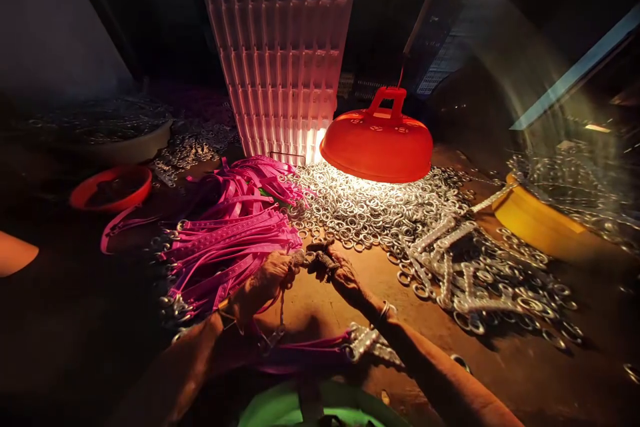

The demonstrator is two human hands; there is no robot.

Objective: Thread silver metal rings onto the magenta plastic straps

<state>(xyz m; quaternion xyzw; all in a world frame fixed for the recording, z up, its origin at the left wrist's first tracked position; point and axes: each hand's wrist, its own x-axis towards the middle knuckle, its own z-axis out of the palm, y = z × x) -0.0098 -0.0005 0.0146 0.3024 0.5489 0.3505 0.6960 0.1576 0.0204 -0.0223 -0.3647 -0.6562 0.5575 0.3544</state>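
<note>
My left hand (267, 277) is closed in a pinch. From its fingertips a thin metal chain (283, 310) hangs towards the table, and part of a magenta strap shows beside it. My right hand (343, 270) meets it fingertip to fingertip, also closed, with dark wraps on its fingers. What lies between the right fingertips is too small to make out. A bundle of magenta straps (225, 240) with metal clips at the ends lies left of my left hand. Beyond my right hand spreads a heap of metal rings (370, 207). Magenta straps with a pale chain bundle (370, 343) lie under my wrists.
A red lamp shade (377, 147) hangs low over the rings, before a ribbed panel (285, 53). Chain bundles (450, 247) lie at right near a yellow basin (540, 220). A red bowl (111, 188) stands left; a green object (320, 407) is nearest me.
</note>
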